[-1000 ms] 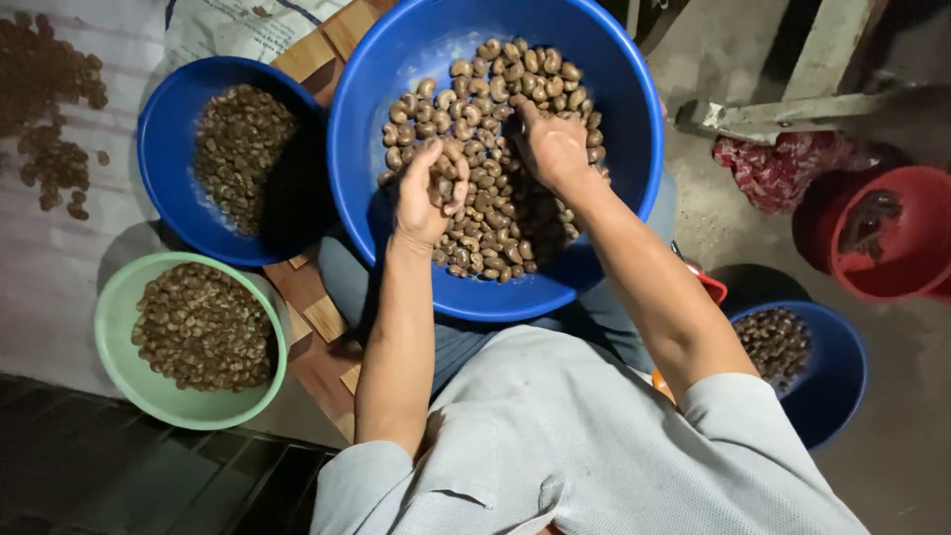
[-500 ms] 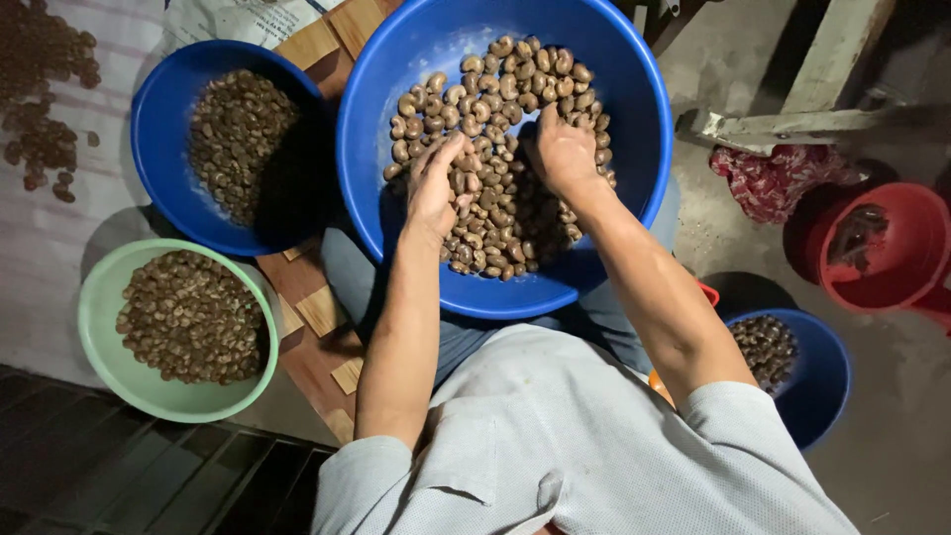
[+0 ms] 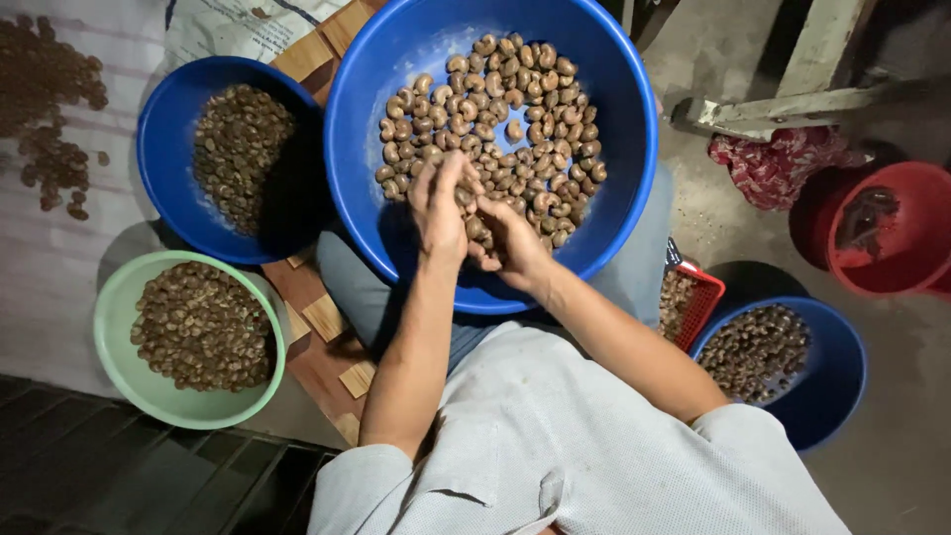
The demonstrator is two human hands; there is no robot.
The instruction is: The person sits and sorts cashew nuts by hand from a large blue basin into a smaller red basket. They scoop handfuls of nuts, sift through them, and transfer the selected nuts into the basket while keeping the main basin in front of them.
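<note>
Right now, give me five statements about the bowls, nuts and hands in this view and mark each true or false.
1. Both hands meet over the large blue plastic basin of curved brown nuts. True.
2. The left hand rests in the pale green bowl. False: it is over the large basin, beside the right hand.
3. The smaller blue bowl is empty. False: it holds small brown pieces.
4. A red bucket stands on the person's right. True.
5. The pale green bowl holds water. False: it holds brown pieces.
</note>
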